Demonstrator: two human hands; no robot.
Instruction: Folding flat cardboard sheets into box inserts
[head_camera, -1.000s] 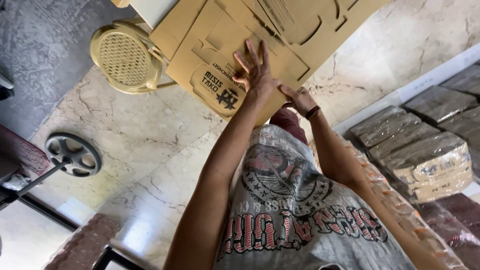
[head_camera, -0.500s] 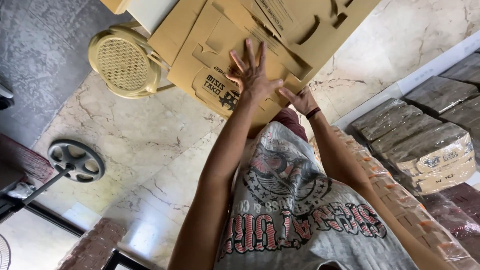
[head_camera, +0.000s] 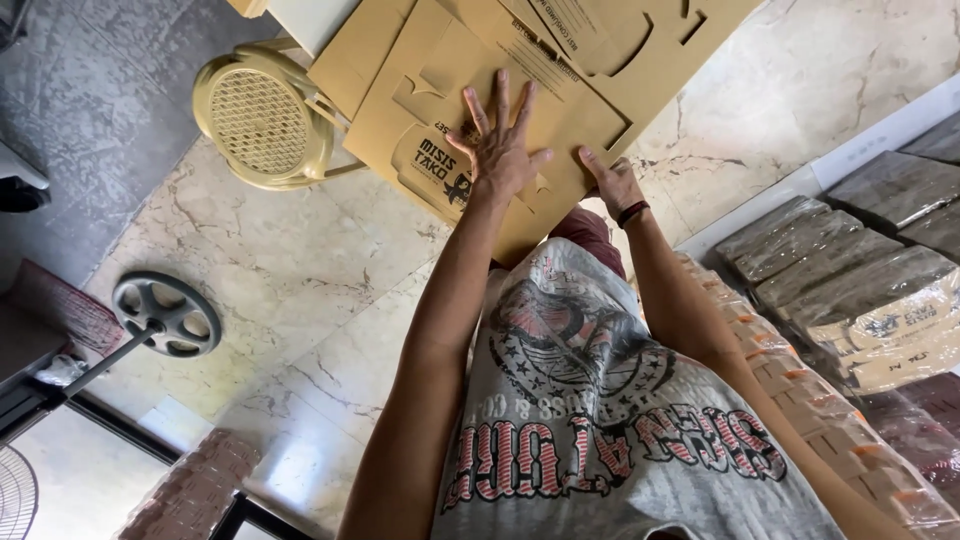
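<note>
At twelve o'clock of the view, a flat die-cut cardboard blank (head_camera: 520, 110) is being pressed down by both hands. It is lying on top of further cardboard sheets (head_camera: 650, 40) that are spreading toward one o'clock.

Left hand (head_camera: 503, 150): it is being held wide open, fingers fanned and palm flat on the blank near its printed patch. Nothing is being gripped; the sheet is only being pinned.

Right hand (head_camera: 612, 185): it is being kept at the blank's near edge, at about one o'clock of the left hand, with the thumb lying on top of the sheet. Whether the fingers are being curled under the edge cannot be told, as they are hidden. A dark band is being worn at the wrist.

Handling, as judged: the blank is appearing light and fairly stiff, though it is likely to flex along its slots and scored folds. The surface is looking smooth, so sliding over the sheets beneath is being considered possible. Hold is best taken at an outer edge, away from the cut-out tabs, which are likely to tear or crease.

Surroundings: a yellow plastic stool (head_camera: 262, 118) is standing at ten o'clock, touching or just beside the stack. A wheeled metal base (head_camera: 166, 316) is resting on the marble floor (head_camera: 300, 280) at eight o'clock. Wrapped bundles (head_camera: 860, 280) are being stored at three o'clock, well apart from the hands. Nothing is being found lying on the blank besides the hands.
</note>
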